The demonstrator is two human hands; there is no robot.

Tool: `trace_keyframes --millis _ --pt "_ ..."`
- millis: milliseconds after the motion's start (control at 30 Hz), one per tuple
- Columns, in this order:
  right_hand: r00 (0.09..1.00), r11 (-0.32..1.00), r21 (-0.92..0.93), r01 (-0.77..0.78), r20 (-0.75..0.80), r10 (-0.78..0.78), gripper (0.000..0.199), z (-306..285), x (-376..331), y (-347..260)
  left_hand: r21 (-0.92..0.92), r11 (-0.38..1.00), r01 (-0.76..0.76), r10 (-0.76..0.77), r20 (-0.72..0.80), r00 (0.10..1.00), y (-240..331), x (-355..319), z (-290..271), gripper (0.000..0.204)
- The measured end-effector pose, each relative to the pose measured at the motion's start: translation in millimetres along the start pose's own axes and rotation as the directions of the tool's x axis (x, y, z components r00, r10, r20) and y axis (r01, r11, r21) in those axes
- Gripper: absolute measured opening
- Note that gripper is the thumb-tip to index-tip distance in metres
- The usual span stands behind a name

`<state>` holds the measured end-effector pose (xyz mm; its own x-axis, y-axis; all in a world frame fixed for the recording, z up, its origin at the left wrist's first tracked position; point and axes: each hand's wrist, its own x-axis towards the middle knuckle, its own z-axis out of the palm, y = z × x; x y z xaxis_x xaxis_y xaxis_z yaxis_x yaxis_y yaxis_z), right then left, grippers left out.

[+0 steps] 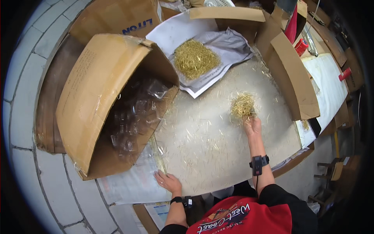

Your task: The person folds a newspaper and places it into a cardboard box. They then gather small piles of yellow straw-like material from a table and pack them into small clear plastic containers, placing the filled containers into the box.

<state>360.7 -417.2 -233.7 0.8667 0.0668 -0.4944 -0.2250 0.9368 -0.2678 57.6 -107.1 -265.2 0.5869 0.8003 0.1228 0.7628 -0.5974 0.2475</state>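
Note:
My right hand point(252, 125) is closed round a clump of thin gold-coloured pins point(242, 104) above the pale tabletop point(187, 171). Their ends stick out loosely beyond the fingers. At the near left edge of the table, my left hand point(167, 182) lies flat with its fingers stretched out, holding nothing. A bigger heap of the same pins point(194, 58) sits on white paper sheets point(196, 89) at the far side. Many loose pins are scattered over the tabletop between the heap and my hands.
A tilted cardboard box point(97, 93) on the left opens toward the table, with several clear plastic containers point(126, 130) inside. Cardboard walls point(294, 76) border the far and right sides. Beyond them lie a red cylinder point(301, 46) and white sheeting point(327, 82). A wooden chair point(329, 175) stands lower right.

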Motion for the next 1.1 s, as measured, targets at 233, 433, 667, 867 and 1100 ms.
trace_keyframes --millis 233,433,667,867,1100 --pt "0.992 0.992 0.086 -0.088 -0.083 0.095 0.034 0.0 -16.5 4.4 -0.006 0.999 -0.036 0.035 -0.016 0.999 -1.8 3.1 5.3 0.054" --pt "0.972 0.947 0.222 -0.231 0.01 0.235 0.032 -8.2 -38.0 16.3 -0.007 1.0 -0.023 0.023 -0.004 1.0 3.0 3.6 -0.2 0.055" --pt "0.969 0.966 -0.096 -0.238 0.049 0.244 0.031 -5.5 -56.8 9.1 -0.004 0.999 -0.036 0.036 0.007 0.999 -0.4 -0.6 -2.8 0.055" --pt "0.987 0.778 -0.625 -0.06 0.08 0.139 0.025 2.3 -63.7 -8.7 -0.009 0.999 -0.043 0.043 -0.001 0.999 -3.0 0.8 0.8 0.054" --pt "0.997 0.739 -0.674 -0.002 0.056 0.054 0.019 -3.5 -35.3 -8.3 -0.019 1.0 -0.014 0.014 0.002 1.0 0.7 1.6 -1.6 0.054"
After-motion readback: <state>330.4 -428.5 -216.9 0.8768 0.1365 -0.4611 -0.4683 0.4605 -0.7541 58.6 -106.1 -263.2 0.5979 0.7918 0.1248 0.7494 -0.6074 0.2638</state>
